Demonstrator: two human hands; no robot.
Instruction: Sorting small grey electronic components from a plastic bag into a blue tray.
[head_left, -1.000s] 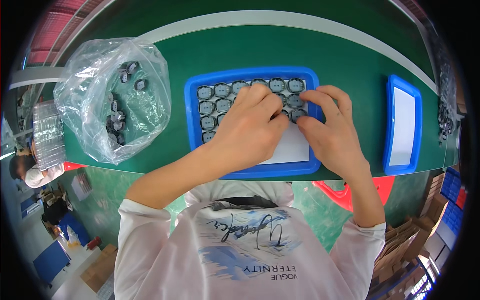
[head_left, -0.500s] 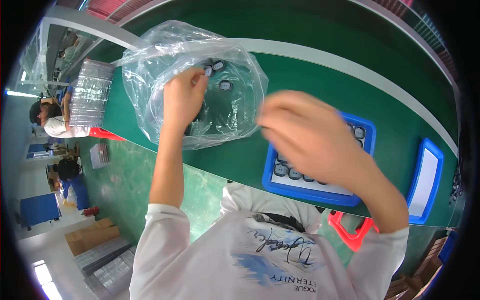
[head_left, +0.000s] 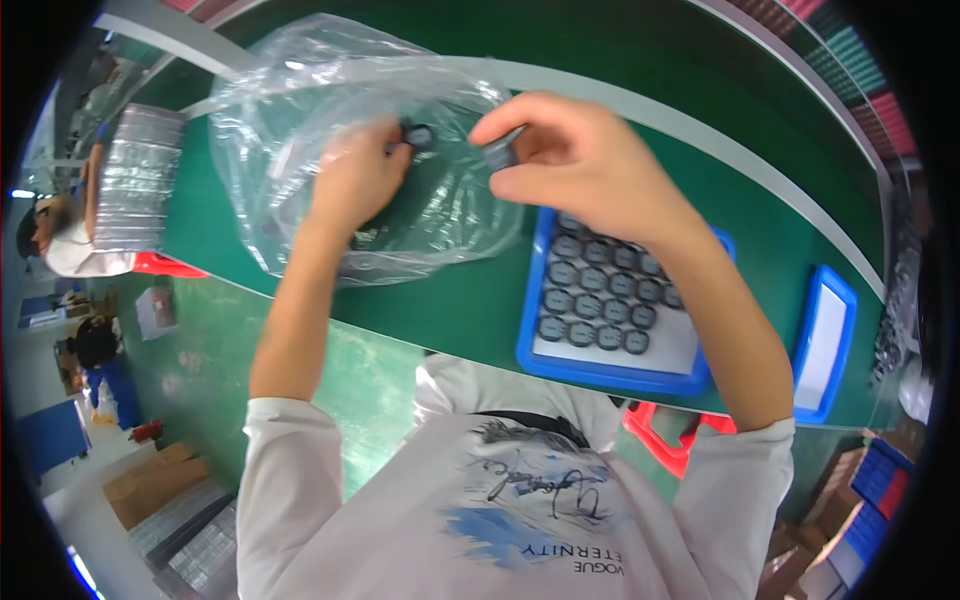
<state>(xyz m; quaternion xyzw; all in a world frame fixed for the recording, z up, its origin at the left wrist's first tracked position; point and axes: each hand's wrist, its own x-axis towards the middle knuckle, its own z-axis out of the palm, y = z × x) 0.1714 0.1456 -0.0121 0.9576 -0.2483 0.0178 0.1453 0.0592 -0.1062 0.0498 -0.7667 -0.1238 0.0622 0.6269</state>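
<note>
A clear plastic bag (head_left: 440,235) lies opened out on the green table, with a few small dark parts (head_left: 421,137) inside it. My left hand (head_left: 362,175) reaches into the bag, its fingers closed at these dark parts, partly blurred. Beside the bag's right edge, my right hand (head_left: 590,165) pinches a small dark-grey rounded part (head_left: 502,152) between thumb and forefinger. Below that hand stands a blue tray (head_left: 610,375) with a white base, where similar dark parts (head_left: 589,307) sit in rows. My right forearm hides the tray's right portion.
Farther right is a second blue tray (head_left: 848,345) with a white base, and loose dark parts lie beyond it. Wrapped stacked packs (head_left: 140,180) stand at the table's left end, near another person. A red stool (head_left: 655,440) is under the front edge.
My right hand has moved up and left from over the tray to the bag's edge and now shows a dark part in its pinch. The view has shifted slightly.
</note>
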